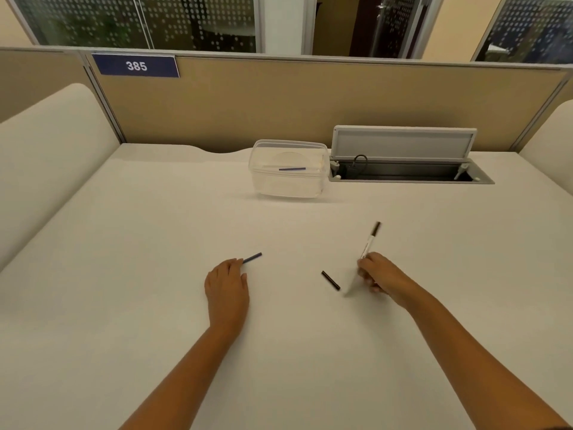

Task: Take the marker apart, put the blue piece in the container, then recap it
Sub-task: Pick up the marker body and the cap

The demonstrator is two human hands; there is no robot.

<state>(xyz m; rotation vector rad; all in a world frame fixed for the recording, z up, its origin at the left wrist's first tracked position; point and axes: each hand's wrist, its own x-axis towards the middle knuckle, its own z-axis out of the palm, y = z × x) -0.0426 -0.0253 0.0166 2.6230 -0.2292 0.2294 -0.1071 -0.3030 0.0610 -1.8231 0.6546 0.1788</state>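
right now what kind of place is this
Most likely an open-plan office workstation: a white desk fenced by tan cubicle partitions, a numbered sign reading 385, and a flip-up cable hatch set into the desktop.

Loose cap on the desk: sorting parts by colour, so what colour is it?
Black; the cap shows best in the head view.

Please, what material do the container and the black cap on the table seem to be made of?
The container looks like clear, slightly glossy plastic: a blue piece inside shows through its wall. The black cap seems to be opaque dark plastic, but it is too small to judge its finish.
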